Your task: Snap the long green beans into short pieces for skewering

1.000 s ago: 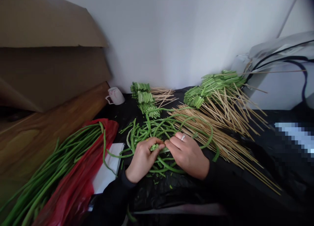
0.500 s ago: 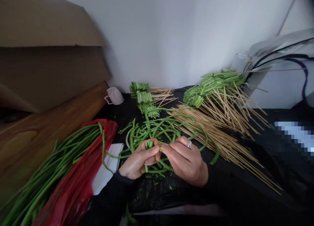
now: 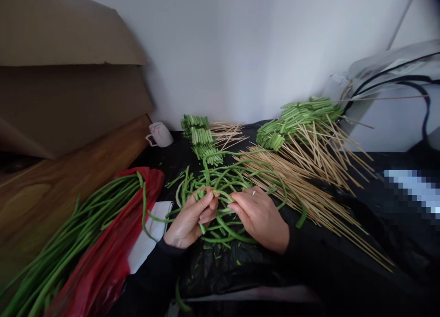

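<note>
My left hand (image 3: 190, 220) is closed around a few short green bean pieces and the end of a long bean (image 3: 224, 196). That bean stretches across a small gap to my right hand (image 3: 263, 220), which pinches it between thumb and fingers and wears a ring. Behind and below both hands lies a tangled heap of long beans (image 3: 237, 174). Bamboo skewers (image 3: 309, 198) are spread out to the right of the heap. Farther back are a stack of skewered bean pieces (image 3: 202, 136) and a larger stack of skewered beans (image 3: 305, 113), sticks pointing right.
A red plastic bag (image 3: 99, 262) with whole long beans (image 3: 65, 248) lies on the left, beside a folded white sheet (image 3: 146, 248). A white mug (image 3: 161, 134) and a cardboard box (image 3: 75, 101) stand behind. Black plastic (image 3: 233, 271) covers the table; a clear bag (image 3: 374, 74) stands back right.
My left hand has shifted slightly left and up. My hands have drawn apart, and a short stretch of bean now shows between them.
</note>
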The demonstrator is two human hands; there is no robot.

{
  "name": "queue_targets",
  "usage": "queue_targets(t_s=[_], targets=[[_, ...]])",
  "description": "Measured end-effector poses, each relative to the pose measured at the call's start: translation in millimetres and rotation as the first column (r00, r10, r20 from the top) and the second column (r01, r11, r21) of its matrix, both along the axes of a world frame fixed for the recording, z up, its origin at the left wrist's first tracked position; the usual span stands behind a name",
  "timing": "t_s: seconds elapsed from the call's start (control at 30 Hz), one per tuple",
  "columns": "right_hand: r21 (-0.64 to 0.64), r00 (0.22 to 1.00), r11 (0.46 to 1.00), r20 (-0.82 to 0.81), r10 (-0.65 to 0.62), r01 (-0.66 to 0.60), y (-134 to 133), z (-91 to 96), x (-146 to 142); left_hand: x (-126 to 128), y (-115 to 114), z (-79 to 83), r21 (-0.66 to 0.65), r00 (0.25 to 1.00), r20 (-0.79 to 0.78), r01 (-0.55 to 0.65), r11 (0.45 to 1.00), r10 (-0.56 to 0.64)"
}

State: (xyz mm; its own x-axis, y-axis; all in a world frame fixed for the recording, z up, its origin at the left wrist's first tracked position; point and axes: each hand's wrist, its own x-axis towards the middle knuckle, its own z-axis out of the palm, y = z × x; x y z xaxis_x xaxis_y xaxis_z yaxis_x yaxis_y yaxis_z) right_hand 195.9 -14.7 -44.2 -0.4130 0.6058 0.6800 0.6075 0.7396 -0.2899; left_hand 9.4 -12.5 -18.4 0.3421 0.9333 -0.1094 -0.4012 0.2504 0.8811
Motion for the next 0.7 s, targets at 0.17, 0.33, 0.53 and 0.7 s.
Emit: queue_targets(t_s=[0.17,0.33,0.53,0.7], targets=[[-0.022,0.998,1.0,-0.058,-0.015,0.013,0.9,-1.1,0.4,6.8,-3.3,-0.2,0.106,0.984,-0.167,-0.043,0.993,0.061],[-0.054,0.997,0.996,0.016,0.073,-0.072,1.0,-4.1,-3.2,6.7,-2.2,-3.1,0.287,0.903,-0.394,-0.054,0.956,0.17],[-0.007,0.996,1.0,-0.087,0.012,-0.012,-0.2,1.9,-2.0,6.2,-1.7,-7.4,0.521,0.69,-0.647,0.089,0.849,0.325],[0.072,0.959,0.991,-0.27,-0.087,0.11,2.2,12.0,7.5,6.5,-0.7,-12.4,0.506,0.565,-0.75,0.158,0.848,0.343]])
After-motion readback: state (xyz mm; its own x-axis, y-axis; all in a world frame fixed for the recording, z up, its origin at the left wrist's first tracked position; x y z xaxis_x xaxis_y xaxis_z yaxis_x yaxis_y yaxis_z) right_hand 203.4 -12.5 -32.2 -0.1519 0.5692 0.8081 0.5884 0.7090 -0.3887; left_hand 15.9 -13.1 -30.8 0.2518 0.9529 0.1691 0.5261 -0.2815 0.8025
